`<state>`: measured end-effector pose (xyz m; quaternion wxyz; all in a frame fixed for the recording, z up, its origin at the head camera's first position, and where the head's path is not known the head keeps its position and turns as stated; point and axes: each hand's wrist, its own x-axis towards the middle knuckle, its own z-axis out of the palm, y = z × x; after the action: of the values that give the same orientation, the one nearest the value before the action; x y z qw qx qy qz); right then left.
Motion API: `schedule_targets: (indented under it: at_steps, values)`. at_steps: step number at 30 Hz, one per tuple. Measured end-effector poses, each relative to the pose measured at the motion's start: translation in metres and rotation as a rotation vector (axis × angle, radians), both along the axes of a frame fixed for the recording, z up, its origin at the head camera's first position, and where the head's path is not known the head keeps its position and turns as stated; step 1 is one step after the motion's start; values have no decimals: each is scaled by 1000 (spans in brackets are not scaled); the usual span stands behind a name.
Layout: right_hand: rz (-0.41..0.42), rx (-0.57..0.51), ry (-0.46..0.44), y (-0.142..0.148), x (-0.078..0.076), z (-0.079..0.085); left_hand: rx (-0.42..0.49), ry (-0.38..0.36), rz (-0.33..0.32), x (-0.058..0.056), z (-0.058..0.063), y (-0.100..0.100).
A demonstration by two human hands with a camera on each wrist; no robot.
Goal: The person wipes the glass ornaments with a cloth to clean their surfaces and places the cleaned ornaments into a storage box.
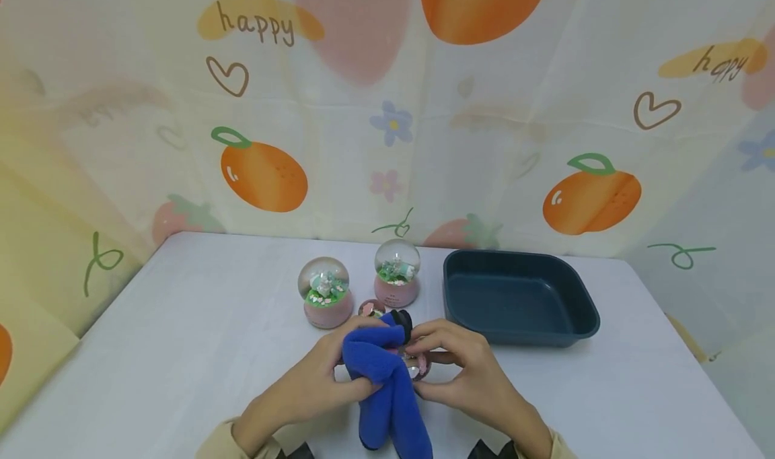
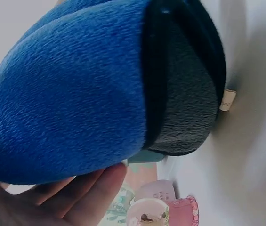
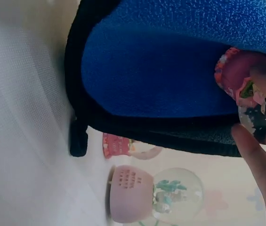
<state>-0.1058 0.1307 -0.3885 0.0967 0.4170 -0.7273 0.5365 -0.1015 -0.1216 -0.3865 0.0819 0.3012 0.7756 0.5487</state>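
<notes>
A blue cloth with black edging (image 1: 375, 365) hangs in folds from my left hand (image 1: 315, 378), which grips it between thumb and fingers. With its thumb and fingertips, my right hand (image 1: 466, 368) holds a small snow globe (image 1: 418, 366) with a pink base, right against the cloth. In the right wrist view the pink base (image 3: 228, 70) shows in front of the blue fabric, and fingers cover part of the glass. Behind the hands, another small snow globe (image 1: 371, 307) stands on the table, partly hidden by the cloth.
Two larger snow globes with pink bases stand behind the hands, one at left (image 1: 327, 309) and one farther back (image 1: 396, 289). A dark blue rectangular tray (image 1: 521, 336) sits back right on the white table (image 1: 200, 338). A patterned fabric backdrop (image 1: 339, 143) rises behind.
</notes>
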Motion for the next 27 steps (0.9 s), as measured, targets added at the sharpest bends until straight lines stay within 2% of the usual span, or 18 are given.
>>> schedule_targets:
  at_steps: [2, 9, 12, 14, 18, 22, 27]
  values:
    - [20, -15, 26, 0, 0, -1, 15, 26, -6, 0, 1, 1]
    - [53, -22, 34, -1, 0, 0, 66, 222, 91, 2, 2, 4]
    - [62, -24, 20, -1, 1, 1, 94, 248, 110, 1, 4, 3]
    - [66, -28, 16, -1, 1, 1, 110, 240, 117, 1, 5, 2]
    - [41, -43, 4, 0, 1, 3, 132, 244, 106, 1, 5, 0]
    - [-1, -57, -39, 3, 0, 5, 147, 320, 96, 0, 3, -2]
    - [-31, -60, -59, 6, 0, 10, 188, 425, 120, -2, 1, -3]
